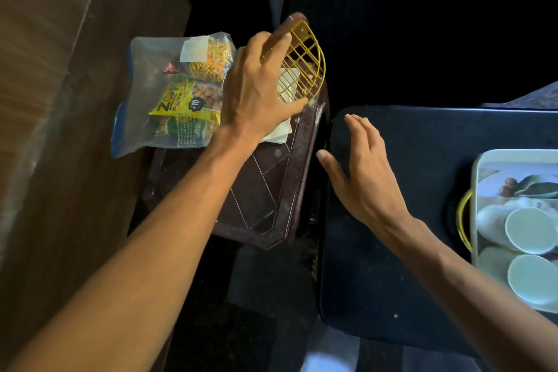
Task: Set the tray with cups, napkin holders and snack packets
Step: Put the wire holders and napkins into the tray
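At your left, the tabletop (39, 69) looks like matt, grained wood. The tray (262, 190) is dark brown plastic with a glossy sheen. You see a yellow coated-wire napkin holder (305, 60), matt white paper napkins (280, 130), a clear glossy plastic bag (142, 84) and shiny printed snack packets (181, 103).

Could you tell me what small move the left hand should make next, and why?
Probably lower the napkin holder upright onto the brown tray: the left hand grips it tilted over the tray's far end, above the white napkins.

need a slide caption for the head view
The left hand grips a yellow wire napkin holder at the brown tray's far end, right hand open beside it.
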Demonstrator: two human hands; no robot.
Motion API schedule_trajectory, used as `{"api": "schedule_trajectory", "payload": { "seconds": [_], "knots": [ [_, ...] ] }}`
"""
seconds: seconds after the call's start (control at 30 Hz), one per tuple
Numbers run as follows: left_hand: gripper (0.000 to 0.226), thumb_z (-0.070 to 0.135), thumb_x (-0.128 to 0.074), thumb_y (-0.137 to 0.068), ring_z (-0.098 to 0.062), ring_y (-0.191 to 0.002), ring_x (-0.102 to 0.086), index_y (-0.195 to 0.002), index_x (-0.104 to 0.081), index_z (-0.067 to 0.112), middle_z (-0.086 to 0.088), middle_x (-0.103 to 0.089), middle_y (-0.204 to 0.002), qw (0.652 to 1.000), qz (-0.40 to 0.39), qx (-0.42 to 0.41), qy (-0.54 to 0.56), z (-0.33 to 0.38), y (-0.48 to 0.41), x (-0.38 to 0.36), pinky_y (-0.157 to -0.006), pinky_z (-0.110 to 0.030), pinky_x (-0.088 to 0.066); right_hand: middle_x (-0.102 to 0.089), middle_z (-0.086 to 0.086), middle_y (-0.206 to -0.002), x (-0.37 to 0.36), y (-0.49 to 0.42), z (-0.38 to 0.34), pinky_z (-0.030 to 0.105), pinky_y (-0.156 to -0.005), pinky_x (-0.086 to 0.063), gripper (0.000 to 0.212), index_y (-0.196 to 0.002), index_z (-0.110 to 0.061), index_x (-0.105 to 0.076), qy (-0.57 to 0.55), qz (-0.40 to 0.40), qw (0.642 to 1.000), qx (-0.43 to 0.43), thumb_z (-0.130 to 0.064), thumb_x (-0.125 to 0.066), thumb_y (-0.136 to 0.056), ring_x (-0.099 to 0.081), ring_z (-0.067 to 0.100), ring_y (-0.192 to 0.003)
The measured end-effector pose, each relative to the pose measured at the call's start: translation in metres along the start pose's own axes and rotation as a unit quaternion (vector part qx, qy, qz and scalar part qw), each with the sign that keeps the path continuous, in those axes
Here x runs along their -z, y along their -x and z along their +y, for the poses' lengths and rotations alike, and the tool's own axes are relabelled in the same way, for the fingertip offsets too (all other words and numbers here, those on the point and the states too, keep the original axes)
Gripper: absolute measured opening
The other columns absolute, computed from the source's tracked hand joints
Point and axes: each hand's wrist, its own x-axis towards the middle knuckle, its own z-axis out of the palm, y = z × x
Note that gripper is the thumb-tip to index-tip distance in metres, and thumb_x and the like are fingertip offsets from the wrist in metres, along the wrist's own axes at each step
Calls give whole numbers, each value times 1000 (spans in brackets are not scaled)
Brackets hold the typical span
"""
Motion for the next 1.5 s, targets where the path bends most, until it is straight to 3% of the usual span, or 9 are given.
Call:
{"api": "schedule_trajectory", "payload": {
  "seconds": [0.17, 0.33, 0.4, 0.57, 0.83, 1.07, 1.2, 1.33, 1.5],
  "knots": [
    [84, 53, -83, -71, -9, -122, -54, -142, -56, 17, -4, -57, -138, 956, 88, 112, 255, 30, 43, 22, -97, 2, -32, -53, -4, -142, 28, 14, -9, 22, -96, -52, 54, -145, -16, -44, -222, 71, 970, -76, -37, -57, -98, -55, 4, -125],
    [72, 42, -79, -78, -7, -125, -60, -143, -53, 26, 10, -66, -134, 816, 16, 244, 523, 86, 99, 12, -106, -32, -51, -61, -11, -132, 63, 38, 0, 18, -91, -54, 55, -140, -25, -50, -317, 44, 945, -64, -43, -65, -91, -61, -1, -117],
    [66, 34, -78, -82, -2, -113, -68, -142, -54, 22, 21, -74, -116, 783, 0, 255, 568, 109, 118, 1, -93, -19, -55, -62, -7, -132, 73, 49, 11, 23, -91, -55, 55, -141, -24, -50, -315, 13, 947, -61, -37, -68, -91, -62, 4, -119],
    [63, 31, -76, -82, 4, -103, -71, -141, -56, 21, 25, -76, -108, 745, -43, 274, 607, 177, 151, -17, -75, -8, -54, -69, -9, -120, 101, 86, 48, 22, -80, -59, 42, -136, -26, -56, -296, -8, 953, -69, -13, -63, -97, -67, 3, -107],
    [59, 31, -71, -89, 7, -137, -47, -145, -55, 18, 9, -50, -153, 760, -34, 266, 592, 318, 177, -18, -110, -26, -48, -71, -14, -115, 183, 148, 114, 9, -74, -51, 40, -131, -29, -60, -272, 69, 953, -118, -7, -62, -97, -65, -1, -107],
    [51, 48, -49, -97, -3, -135, -55, -142, -57, 27, 12, -63, -142, 668, -128, 259, 686, 436, 165, -21, -113, -30, -45, -69, -22, -114, 269, 191, 184, 6, -79, -49, 35, -123, -51, -58, -262, 102, 947, -156, -28, -62, -97, -64, -5, -108],
    [37, 59, -36, -96, 18, -103, -64, -103, -71, 51, 33, -73, -102, 627, -237, 243, 701, 478, 152, -33, -85, -8, -52, -68, -17, -123, 306, 205, 230, 18, -92, -52, 30, -130, -42, -60, -285, 117, 932, -193, -43, -48, -102, -64, 0, -114],
    [57, 65, -32, -96, 1, -122, -52, -139, -54, 35, 25, -60, -121, 597, -307, 291, 682, 511, 147, -62, -118, -40, -38, -68, -25, -120, 320, 208, 272, 32, -100, -47, 35, -118, -55, -63, -299, 114, 911, -261, -63, -35, -99, -63, -5, -113],
    [66, 63, -28, -100, -15, -147, -40, -150, -46, 24, 3, -45, -158, 587, -327, 339, 659, 536, 140, -96, -120, -49, -33, -69, -29, -112, 317, 202, 309, 33, -98, -50, 35, -109, -62, -63, -300, 107, 900, -298, -66, -31, -99, -65, -6, -105]
  ]
}}
